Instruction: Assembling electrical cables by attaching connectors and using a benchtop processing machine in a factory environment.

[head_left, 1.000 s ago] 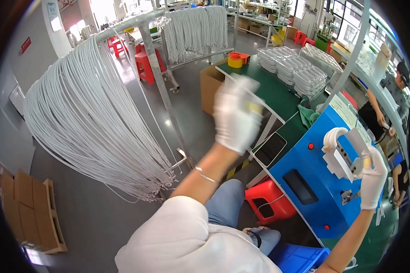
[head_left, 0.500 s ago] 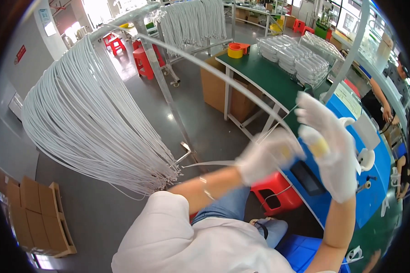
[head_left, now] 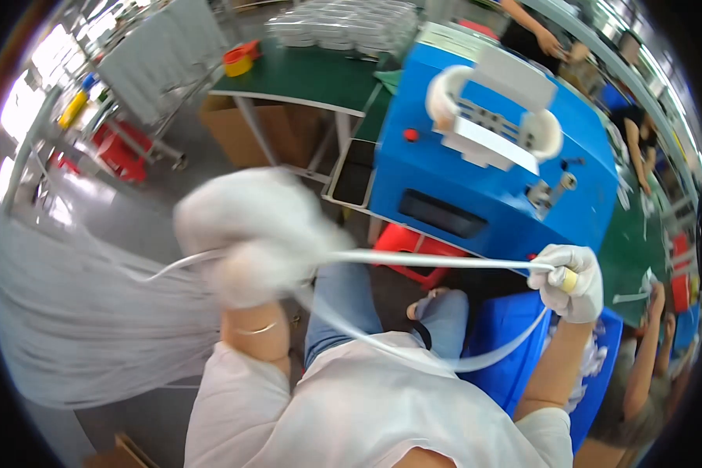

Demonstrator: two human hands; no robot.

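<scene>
A white cable (head_left: 444, 261) is stretched between my two gloved hands, in front of my body. Its slack loop hangs below, over my shirt and toward the blue bin. My left hand (head_left: 261, 230), smeared by motion, is closed round the cable, and a short length sticks out on its left side. On the right, my right hand (head_left: 571, 282) pinches the cable between thumb and fingers; a yellowish wrap shows on one digit. Beyond it stands a blue machine (head_left: 402, 175) with white rings and a white plate on top.
White cables (head_left: 93, 312) hang in a thick bundle at the left. A blue bin (head_left: 495, 343) holding white pieces stands at my right, and a red stool (head_left: 413, 242) is under the machine. Clear trays (head_left: 343, 23) sit on the green table (head_left: 304, 74). Co-workers' arms show at the right.
My view has turned to the right, toward the blue machine. My hands have moved apart, and the cable is now drawn across between them with a loop below.
</scene>
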